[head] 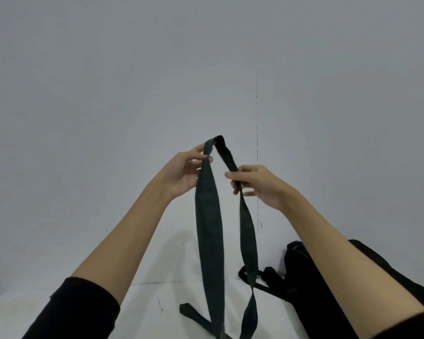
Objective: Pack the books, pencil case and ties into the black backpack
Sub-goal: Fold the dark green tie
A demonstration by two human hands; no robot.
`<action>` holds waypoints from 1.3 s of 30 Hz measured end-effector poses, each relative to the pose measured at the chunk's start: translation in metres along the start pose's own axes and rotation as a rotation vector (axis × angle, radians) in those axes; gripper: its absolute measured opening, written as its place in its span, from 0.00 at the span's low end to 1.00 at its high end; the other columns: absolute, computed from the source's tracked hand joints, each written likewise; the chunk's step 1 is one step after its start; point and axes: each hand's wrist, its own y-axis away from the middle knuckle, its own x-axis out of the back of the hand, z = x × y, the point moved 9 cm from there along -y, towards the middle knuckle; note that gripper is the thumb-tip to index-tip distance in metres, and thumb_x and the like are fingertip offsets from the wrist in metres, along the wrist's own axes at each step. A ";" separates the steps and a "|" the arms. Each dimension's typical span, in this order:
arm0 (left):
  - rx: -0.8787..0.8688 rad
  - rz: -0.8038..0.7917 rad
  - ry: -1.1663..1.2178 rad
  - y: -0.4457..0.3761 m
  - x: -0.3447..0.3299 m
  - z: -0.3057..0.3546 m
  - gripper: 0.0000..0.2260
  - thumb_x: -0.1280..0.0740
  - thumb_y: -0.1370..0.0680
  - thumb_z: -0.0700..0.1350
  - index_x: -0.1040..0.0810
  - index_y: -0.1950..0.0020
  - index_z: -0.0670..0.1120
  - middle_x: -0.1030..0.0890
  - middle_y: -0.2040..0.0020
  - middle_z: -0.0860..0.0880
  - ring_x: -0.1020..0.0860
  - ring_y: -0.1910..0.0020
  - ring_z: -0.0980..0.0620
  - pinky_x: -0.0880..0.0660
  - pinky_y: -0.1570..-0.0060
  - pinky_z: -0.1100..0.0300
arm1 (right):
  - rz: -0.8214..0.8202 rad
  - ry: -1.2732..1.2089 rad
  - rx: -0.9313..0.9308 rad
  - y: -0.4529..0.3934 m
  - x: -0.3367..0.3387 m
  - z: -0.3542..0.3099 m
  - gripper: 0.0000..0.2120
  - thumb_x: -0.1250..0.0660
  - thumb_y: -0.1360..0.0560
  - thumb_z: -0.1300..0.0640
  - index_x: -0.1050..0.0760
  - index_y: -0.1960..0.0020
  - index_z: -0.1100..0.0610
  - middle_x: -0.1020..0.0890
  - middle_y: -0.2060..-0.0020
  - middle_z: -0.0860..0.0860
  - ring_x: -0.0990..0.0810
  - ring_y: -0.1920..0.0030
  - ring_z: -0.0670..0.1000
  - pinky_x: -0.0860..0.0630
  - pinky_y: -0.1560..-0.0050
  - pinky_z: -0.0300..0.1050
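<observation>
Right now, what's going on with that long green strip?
A person holds a dark green tie up in front of a pale wall, draped in a loop. The left hand pinches one side near the top and the right hand grips the other. Both ends hang to the white table. The black backpack lies to the right, and the tie is not in it yet.

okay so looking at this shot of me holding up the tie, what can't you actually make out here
- Head view: the lower ends of the dark green tie run off the bottom edge.
- Most of the black backpack is hidden behind the right forearm; open or zipped cannot be told.
- Right hand: its fingertips are hidden behind the tie.
- Left hand: how far its fingers wrap the tie is hidden.
- Books and pencil case: not in view.
</observation>
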 end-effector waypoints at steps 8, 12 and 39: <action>-0.017 0.080 0.022 0.004 0.018 0.020 0.14 0.44 0.24 0.38 0.22 0.46 0.47 0.29 0.69 0.50 0.33 0.71 0.54 0.33 0.73 0.66 | 0.428 -0.007 0.079 0.003 0.036 0.000 0.03 0.28 0.29 0.61 0.21 0.61 0.57 0.21 0.69 0.49 0.23 0.64 0.51 0.27 0.63 0.39; -0.086 0.111 0.099 0.002 0.014 0.034 0.15 0.44 0.24 0.38 0.20 0.60 0.50 0.28 0.67 0.50 0.31 0.72 0.54 0.33 0.73 0.65 | 0.850 -0.020 0.388 0.017 0.061 -0.052 0.03 0.30 0.27 0.55 0.18 0.56 0.54 0.22 0.70 0.45 0.25 0.69 0.46 0.30 0.65 0.38; 0.240 -0.035 -0.374 0.012 0.028 -0.014 0.09 0.33 0.30 0.52 0.23 0.67 0.48 0.38 0.75 0.55 0.42 0.79 0.59 0.47 0.79 0.68 | -0.130 -0.420 -0.096 -0.021 0.004 -0.001 0.22 0.34 0.25 0.48 0.41 0.71 0.52 0.37 0.78 0.49 0.40 0.75 0.49 0.30 0.55 0.44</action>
